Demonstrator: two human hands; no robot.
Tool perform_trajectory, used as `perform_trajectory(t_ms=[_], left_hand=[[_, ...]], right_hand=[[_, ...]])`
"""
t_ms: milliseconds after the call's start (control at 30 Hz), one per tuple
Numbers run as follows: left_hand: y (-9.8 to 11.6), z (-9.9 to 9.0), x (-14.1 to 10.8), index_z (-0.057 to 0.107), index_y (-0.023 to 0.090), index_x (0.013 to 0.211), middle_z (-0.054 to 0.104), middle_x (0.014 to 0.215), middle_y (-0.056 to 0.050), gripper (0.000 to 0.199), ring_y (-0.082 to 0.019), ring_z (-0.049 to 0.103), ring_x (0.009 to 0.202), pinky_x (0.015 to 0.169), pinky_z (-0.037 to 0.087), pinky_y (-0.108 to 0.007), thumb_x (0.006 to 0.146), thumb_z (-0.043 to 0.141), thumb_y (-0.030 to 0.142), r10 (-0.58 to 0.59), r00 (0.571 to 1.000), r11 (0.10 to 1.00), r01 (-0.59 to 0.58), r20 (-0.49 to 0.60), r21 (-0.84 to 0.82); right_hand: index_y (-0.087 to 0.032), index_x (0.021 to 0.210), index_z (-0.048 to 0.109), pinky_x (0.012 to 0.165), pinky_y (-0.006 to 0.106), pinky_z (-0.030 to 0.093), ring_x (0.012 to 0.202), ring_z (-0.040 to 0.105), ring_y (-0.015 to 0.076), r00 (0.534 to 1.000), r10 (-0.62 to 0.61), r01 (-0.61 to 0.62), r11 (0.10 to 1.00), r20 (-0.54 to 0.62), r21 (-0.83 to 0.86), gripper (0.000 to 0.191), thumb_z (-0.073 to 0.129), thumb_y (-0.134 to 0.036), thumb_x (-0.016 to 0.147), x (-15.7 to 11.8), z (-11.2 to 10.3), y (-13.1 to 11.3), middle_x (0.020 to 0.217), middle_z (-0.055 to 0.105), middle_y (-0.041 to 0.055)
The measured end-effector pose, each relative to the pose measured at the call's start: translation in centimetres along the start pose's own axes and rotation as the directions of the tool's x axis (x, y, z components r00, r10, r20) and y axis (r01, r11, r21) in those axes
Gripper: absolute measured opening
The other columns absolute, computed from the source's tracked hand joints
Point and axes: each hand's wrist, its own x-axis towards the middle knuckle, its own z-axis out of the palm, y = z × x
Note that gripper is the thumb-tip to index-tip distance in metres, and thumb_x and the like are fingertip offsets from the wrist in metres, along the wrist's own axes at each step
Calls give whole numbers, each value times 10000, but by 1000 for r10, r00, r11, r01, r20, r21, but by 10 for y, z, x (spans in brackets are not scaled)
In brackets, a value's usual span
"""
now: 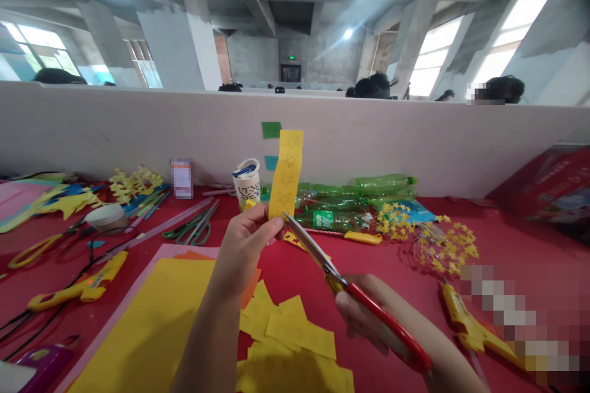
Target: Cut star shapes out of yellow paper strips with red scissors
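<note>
My left hand [246, 239] pinches the lower end of a yellow paper strip [286, 174] and holds it upright. Several stars are drawn in a column on the strip. In my right hand [369, 313] is a pair of scissors [318, 254] with red handles. The blade tips meet the strip's lower end, close to my left thumb; whether they cut into it I cannot tell. Below my hands lie loose yellow paper pieces [299, 331]. Beside them is a stack of yellow sheets [152, 313] with orange and pink paper underneath.
Green plastic bottles [341, 190] lie along the white partition [138, 134], near a paper cup [246, 182]. Cut yellow stars [447, 245] are at the right. Glue guns lie at the left [87, 282] and right [474, 319]. Green-handled scissors [196, 227] rest at the left.
</note>
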Motion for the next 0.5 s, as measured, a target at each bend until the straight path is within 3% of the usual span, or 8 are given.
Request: perform_trajectory(t_ms=[367, 500], left_hand=[[0, 0, 1, 599, 173, 675, 545, 645, 18, 188, -108, 470, 645, 619, 370, -232, 847, 573, 244, -33, 999, 999, 33, 7, 9], [0, 0, 1, 595, 172, 668, 546, 648, 16, 195, -112, 469, 650, 628, 370, -238, 850, 564, 238, -30, 1000, 999, 29, 11, 18]], right_hand=[[-189, 639, 415, 310, 133, 236, 345, 362, 25, 997, 78, -79, 994, -11, -70, 419, 483, -508, 902, -1, -3, 6, 532, 471, -44], [-189, 639, 421, 309, 136, 234, 337, 364, 27, 996, 93, -93, 993, -6, -67, 422, 476, -508, 908, -1, -3, 3, 522, 456, -53]])
